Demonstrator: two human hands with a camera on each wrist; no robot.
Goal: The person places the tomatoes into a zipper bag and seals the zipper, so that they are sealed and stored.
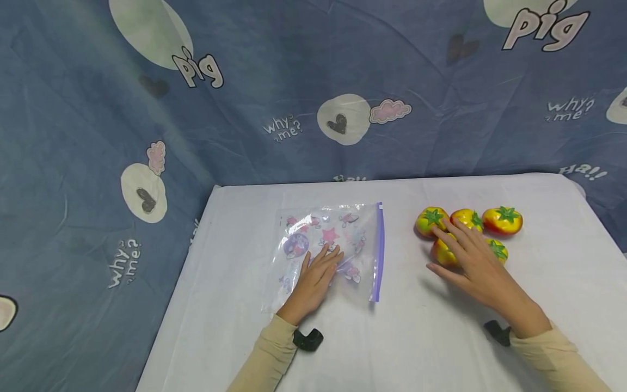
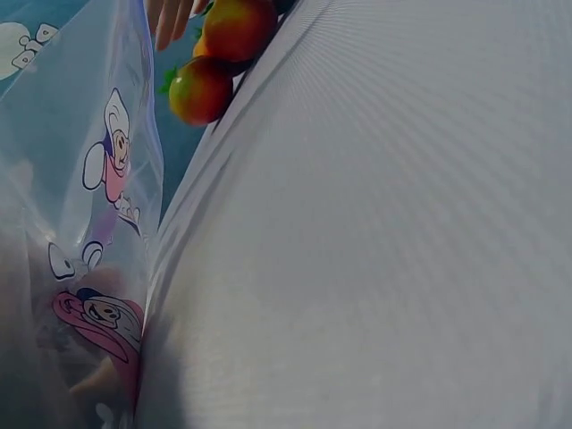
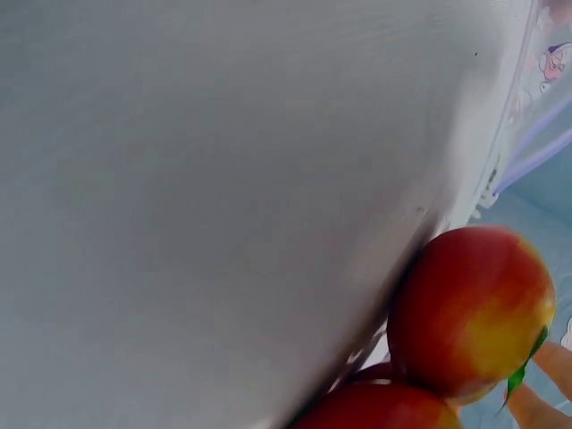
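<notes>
A clear zip bag (image 1: 294, 223) printed with pink and purple cartoon figures lies flat on the white table, its purple zip strip (image 1: 378, 256) on the right side. My left hand (image 1: 313, 280) rests on the bag's lower middle, fingers stretched out. To the right, several shiny red-and-yellow tomatoes (image 1: 503, 220) with green star-shaped tops sit close together. Over the nearer ones my right hand (image 1: 477, 269) is spread, partly hiding them. The right wrist view has one tomato (image 3: 474, 308) up close, with fingertips (image 3: 536, 411) beside its green top.
The table's white cloth (image 1: 416, 337) extends around the bag and the tomatoes. Behind and to the left hangs a blue printed curtain (image 1: 274, 71). A dark wrist camera (image 1: 308, 340) shows at the left wrist, another (image 1: 497, 332) at the right.
</notes>
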